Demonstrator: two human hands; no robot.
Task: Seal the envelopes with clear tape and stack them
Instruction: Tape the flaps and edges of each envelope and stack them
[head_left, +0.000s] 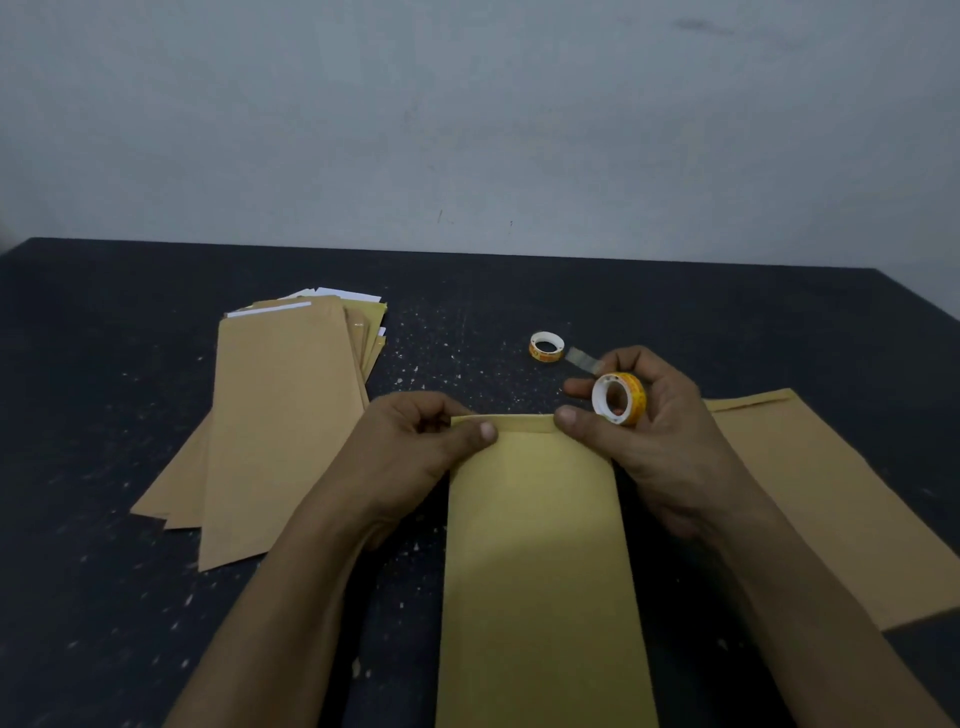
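A long yellow-brown envelope (535, 561) lies lengthwise in front of me on the dark table (104, 364), its flap folded down at the far end. My left hand (415, 452) pinches the flap's left corner, thumb on top. My right hand (660, 431) grips a small roll of clear tape (619, 397) with a yellow core, and its thumb presses the flap's right corner. A short strip of tape (584, 359) sticks out from the roll beyond my fingers.
A fanned pile of brown envelopes (275, 426) with white paper showing at the far ends lies to the left. One brown envelope (831, 499) lies to the right, partly under my right arm. A second tape roll (546, 346) sits behind my hands. A pale wall stands beyond the table.
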